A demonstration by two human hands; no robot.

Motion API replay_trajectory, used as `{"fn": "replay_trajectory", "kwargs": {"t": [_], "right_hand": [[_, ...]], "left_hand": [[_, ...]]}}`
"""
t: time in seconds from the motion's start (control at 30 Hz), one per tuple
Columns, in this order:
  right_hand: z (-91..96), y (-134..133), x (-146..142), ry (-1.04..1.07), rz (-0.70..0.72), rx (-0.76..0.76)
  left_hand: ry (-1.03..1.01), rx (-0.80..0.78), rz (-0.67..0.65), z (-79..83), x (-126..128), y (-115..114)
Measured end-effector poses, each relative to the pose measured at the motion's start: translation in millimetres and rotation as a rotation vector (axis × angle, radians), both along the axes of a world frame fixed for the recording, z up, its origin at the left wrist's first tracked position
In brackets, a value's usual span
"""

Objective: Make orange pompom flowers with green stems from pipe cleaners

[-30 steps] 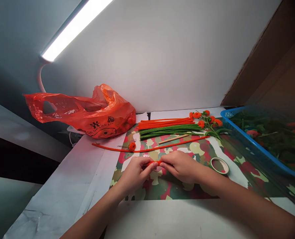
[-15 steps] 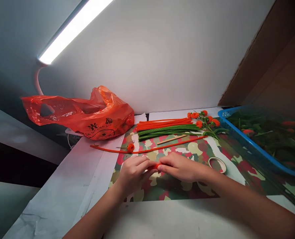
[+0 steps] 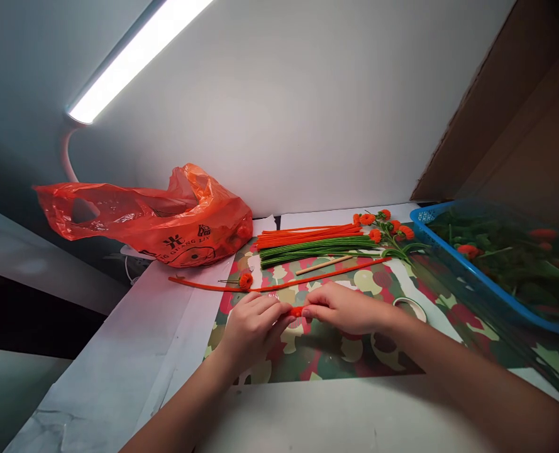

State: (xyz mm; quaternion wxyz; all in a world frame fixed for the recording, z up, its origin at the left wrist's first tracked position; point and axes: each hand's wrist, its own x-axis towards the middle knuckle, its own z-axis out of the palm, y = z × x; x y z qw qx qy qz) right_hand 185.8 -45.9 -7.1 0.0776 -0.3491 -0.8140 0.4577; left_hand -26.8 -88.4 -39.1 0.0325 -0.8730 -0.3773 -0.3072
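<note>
Between my two hands is a short orange fuzzy piece, which looks like coiled pipe cleaner (image 3: 297,311); its ends are hidden by fingers. My left hand (image 3: 258,319) pinches its left end. The fingertips of my right hand (image 3: 333,308) close on its right end. Just beyond the hands a long orange pipe cleaner (image 3: 317,277) lies across the camouflage-patterned mat (image 3: 302,358). A small orange pompom flower (image 3: 246,280) with a thin wire stem rests beside it. Behind lie a bundle of orange pipe cleaners (image 3: 307,236), a bundle of green ones (image 3: 312,250) and a thin wooden stick (image 3: 323,265).
An orange plastic bag (image 3: 189,233) stands at the back left under a lit lamp (image 3: 138,60). Finished-looking orange flowers (image 3: 395,229) lie at the back right. A roll of tape (image 3: 418,309) sits by my right wrist. A blue basket (image 3: 491,292) with greenery fills the right.
My right hand has shifted slightly up and away from my left, so more of the orange piece shows between them. The other things stay where they were, apart from a slight camera shift.
</note>
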Motion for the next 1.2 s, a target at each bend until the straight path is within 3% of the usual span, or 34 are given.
{"fn": "replay_trajectory", "kwargs": {"t": [0.07, 0.2, 0.4, 0.57, 0.8, 1.03, 1.13, 1.2], "right_hand": [[-1.3, -3.7, -2.2, -0.068, 0.008, 0.185], [-4.9, -8.4, -5.1, -0.159, 0.032, 0.448], [3.5, -10.0, -7.0, -0.307, 0.106, 0.677], [10.0, -14.2, -5.9, -0.366, 0.220, 0.783], [10.1, -27.7, -5.7, -0.165, 0.283, 0.939], [31.5, -40.3, -4.4, -0.084, 0.342, 1.132], [32.3, -37.9, -4.9, -0.086, 0.340, 1.157], [29.4, -33.6, -5.4, -0.094, 0.300, 1.087]], "left_hand": [[-0.007, -0.180, 0.021, 1.4, 0.6, -0.9], [-0.116, -0.707, 0.062, 8.5, 3.0, -2.8], [-0.440, -1.276, 0.009, 8.8, 4.9, -2.6], [-0.545, -1.548, -0.161, 8.8, 2.0, -2.9], [-0.589, -1.998, -0.370, 16.4, -8.4, -5.0], [-0.663, -2.166, -0.611, 13.0, -13.0, -11.0], [-0.653, -2.069, -0.537, 16.0, -10.2, -11.2], [-0.590, -1.843, -0.390, 19.2, -6.1, -10.6]]}}
